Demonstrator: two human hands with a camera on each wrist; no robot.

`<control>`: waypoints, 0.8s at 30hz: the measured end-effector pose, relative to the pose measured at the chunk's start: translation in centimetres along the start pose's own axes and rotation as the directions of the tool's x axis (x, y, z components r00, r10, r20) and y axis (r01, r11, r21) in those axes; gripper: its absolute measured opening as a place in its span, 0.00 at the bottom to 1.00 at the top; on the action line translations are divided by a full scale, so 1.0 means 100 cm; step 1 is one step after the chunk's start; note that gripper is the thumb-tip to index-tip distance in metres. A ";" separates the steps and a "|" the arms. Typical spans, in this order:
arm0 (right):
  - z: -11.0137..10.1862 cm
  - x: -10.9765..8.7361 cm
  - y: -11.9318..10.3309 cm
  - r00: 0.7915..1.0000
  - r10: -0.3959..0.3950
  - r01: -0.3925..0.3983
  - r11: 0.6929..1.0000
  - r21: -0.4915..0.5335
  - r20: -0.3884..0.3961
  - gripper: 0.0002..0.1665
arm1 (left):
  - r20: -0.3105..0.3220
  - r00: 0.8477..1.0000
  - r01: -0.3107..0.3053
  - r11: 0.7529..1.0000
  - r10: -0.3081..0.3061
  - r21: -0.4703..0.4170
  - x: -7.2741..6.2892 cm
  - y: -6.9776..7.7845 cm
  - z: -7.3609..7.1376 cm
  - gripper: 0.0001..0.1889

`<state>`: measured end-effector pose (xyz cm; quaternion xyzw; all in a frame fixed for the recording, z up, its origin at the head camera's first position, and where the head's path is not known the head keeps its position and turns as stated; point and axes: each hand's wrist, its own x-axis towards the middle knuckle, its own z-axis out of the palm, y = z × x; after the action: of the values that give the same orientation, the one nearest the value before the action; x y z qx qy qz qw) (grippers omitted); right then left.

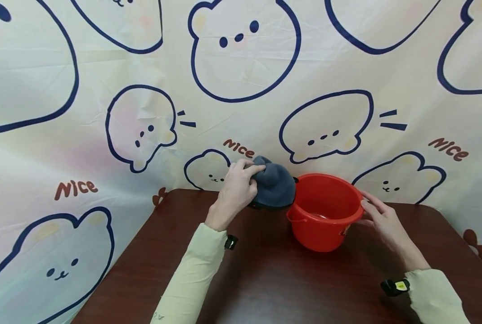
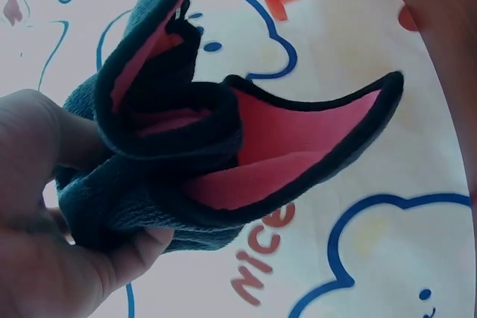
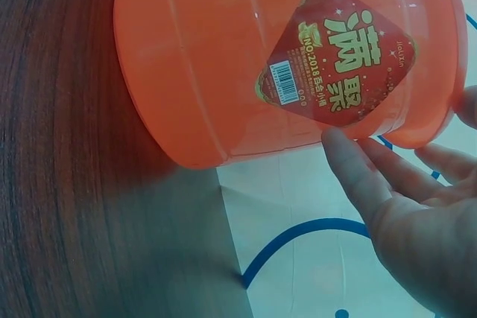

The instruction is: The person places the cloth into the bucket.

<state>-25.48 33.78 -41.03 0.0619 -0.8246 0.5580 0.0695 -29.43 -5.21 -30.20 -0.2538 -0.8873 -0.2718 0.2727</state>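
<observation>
My left hand (image 1: pixel 236 189) pinches a bunched, folded cloth (image 1: pixel 276 186) above the table, just left of the bucket. The cloth is blue-grey outside, with black edging; in the left wrist view its folds (image 2: pixel 287 135) open to a pink inner side. A red plastic bucket (image 1: pixel 319 234) stands upright on the table, its mouth facing up. At the bucket's right side my right hand (image 1: pixel 384 222) holds the rim, with fingertips (image 3: pixel 335 143) against the outer wall below it. A diamond-shaped label (image 3: pixel 339 57) shows on the bucket in the right wrist view.
The dark brown wooden table (image 1: pixel 257 274) extends under both forearms. Right behind it hangs a pale backdrop (image 1: pixel 241 121) printed with blue-outlined bears. A dark band (image 1: pixel 231 242) is on the left wrist, another device (image 1: pixel 394 287) on the right.
</observation>
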 end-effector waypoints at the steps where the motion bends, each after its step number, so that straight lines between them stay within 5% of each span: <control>1: 0.000 0.000 0.000 1.000 0.000 0.000 1.000 -0.002 -0.001 0.39 | -0.013 1.000 -0.005 1.000 0.005 -0.004 0.001 0.003 0.001 0.21; 24: -0.002 0.002 0.001 0.999 -0.034 0.033 0.999 0.033 0.012 0.37 | -0.127 0.981 -0.163 0.976 0.145 -0.147 0.029 0.072 0.017 0.20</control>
<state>-25.71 33.98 -40.98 0.0802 -0.8146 0.5698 0.0726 -27.75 1.95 -27.12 -0.3263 -0.8237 -0.3329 0.3229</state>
